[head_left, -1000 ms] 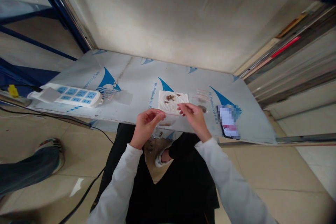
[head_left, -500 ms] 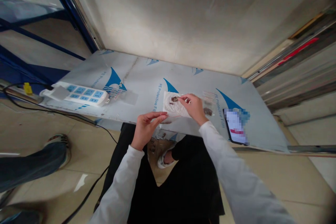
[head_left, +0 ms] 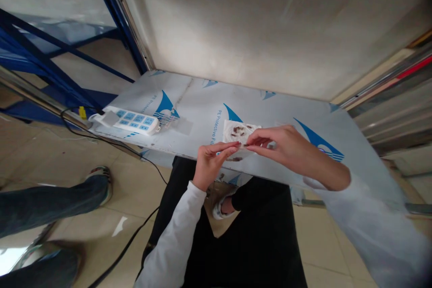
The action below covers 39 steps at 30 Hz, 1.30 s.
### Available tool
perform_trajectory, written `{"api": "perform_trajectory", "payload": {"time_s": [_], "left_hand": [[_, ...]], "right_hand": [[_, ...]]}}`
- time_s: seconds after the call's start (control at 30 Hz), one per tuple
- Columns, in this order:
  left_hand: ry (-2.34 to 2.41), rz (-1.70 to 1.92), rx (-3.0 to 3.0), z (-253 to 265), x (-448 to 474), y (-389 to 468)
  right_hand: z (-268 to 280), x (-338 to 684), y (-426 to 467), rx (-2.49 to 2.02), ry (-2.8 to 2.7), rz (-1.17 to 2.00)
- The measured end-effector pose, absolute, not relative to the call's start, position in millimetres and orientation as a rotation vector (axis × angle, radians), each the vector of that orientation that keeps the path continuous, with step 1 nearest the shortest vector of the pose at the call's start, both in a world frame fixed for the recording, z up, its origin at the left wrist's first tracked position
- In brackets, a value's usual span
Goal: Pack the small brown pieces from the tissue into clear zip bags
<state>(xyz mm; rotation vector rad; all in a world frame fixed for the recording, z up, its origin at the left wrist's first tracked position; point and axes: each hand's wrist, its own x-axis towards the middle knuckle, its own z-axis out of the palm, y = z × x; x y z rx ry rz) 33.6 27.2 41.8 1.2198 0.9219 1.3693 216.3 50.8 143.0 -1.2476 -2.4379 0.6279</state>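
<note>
My left hand (head_left: 213, 164) is closed in a pinch at the front edge of the bench, on the rim of a small clear plastic bag (head_left: 234, 159) with brown bits in it. My right hand (head_left: 281, 146) meets it from the right, thumb and forefinger pinched on a small dark brown piece (head_left: 245, 145) at the bag's rim. Just behind the fingertips lies a white, crinkled square sheet (head_left: 228, 137). Several small brown pieces (head_left: 239, 130) are scattered on it, and the right fingers cover its right part.
The bench (head_left: 195, 108) is covered in printed protective film. At its left end lies a white power strip (head_left: 137, 121) with a black cable (head_left: 148, 162), beside a blue rack (head_left: 111, 13). Another person's leg (head_left: 57, 204) shows at left. A wall panel (head_left: 236, 31) rises behind.
My right hand has moved from over the white sheet to my left fingertips, with a brown piece pinched. The view has shifted, and the phone at right is now almost wholly hidden.
</note>
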Motion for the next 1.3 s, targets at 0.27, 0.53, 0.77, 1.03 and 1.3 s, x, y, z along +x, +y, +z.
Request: {"api": "perform_trajectory", "payload": {"time_s": [0.27,0.53,0.77,1.03,1.3], "left_hand": [[0.938,1.416,1.182,45.7,37.4,23.6],[0.923,1.449,1.173,50.1,43.5,21.9],[0.938,1.497,1.087,50.8,49.4,20.8],[0.955,1.515,1.109,55.4,49.8,20.1],[0.943,1.385,1.275,52.0,43.1,23.1]], "right_hand": [[156.7,217.5,47.9,-1.171,-2.677,0.342],[165.7,214.9,40.8,-1.073,-2.825,0.146],[165.6,217.3,33.4,-1.035,-2.766,0.162],[142.8,226.6,25.3,-1.223,-2.300,0.635],[106.7,214.6,18.8,-1.375,-1.583,1.098]]}}
